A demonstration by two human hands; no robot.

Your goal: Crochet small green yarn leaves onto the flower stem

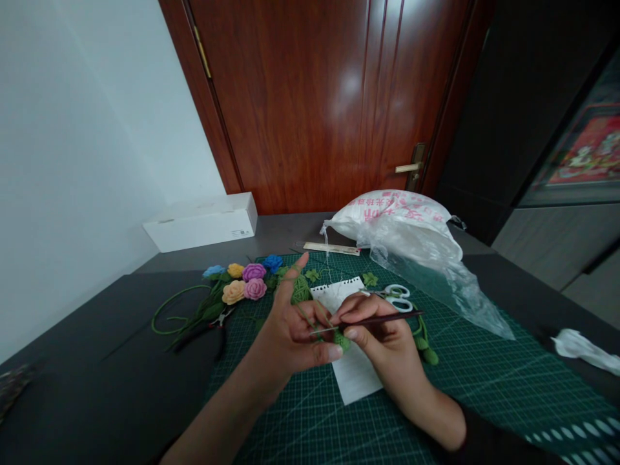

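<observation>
My left hand (298, 326) pinches a small green crochet piece (341, 340) between thumb and fingers, its index finger raised with green yarn running by it. In my right hand (382, 332) is a crochet hook (382, 319) with a dark handle, its thin metal tip pointing left at the green piece. Both hands meet above a sheet of notebook paper (356, 378) on the green cutting mat (300, 413). Behind the left hand sits a ball of green yarn (301, 290), partly hidden. White-handled scissors (398, 298) lie just beyond the right hand.
Crocheted flowers (254, 281) with green stems lie at left, beside dark-handled pliers (220, 326). Small green leaves (429, 354) rest right of my right hand. A large plastic bag (402, 226), a ruler (332, 248) and a white box (203, 223) are at the back.
</observation>
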